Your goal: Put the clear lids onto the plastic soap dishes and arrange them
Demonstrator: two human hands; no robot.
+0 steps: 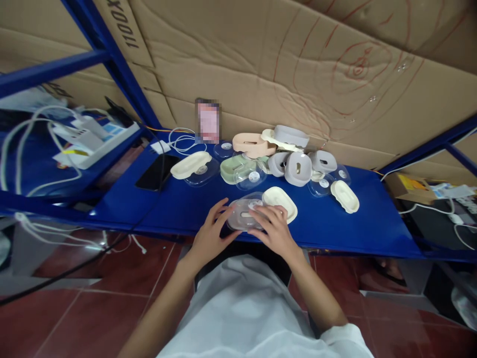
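Observation:
A grey oval plastic box [238, 217] with a slot in its middle lies at the table's front edge, a clear plastic cover with a round white label over it. My left hand [211, 236] grips its left side, thumb at the near edge and fingers at the far edge. From the right, my right hand [275, 229] holds the same box, its fingers bent over the cover. Just behind my right fingers rests a cream oval tray [281, 201], partly covered by them. Whether the cover is seated on the box, I cannot tell.
Behind are a green box [230, 170], a peach box [248, 144], several grey boxes [298, 169], clear covers [250, 175] and cream trays [191, 165]. A black phone [154, 173] and white cable [182, 141] lie left. Cardboard [238, 64] walls the back of the blue table [357, 233].

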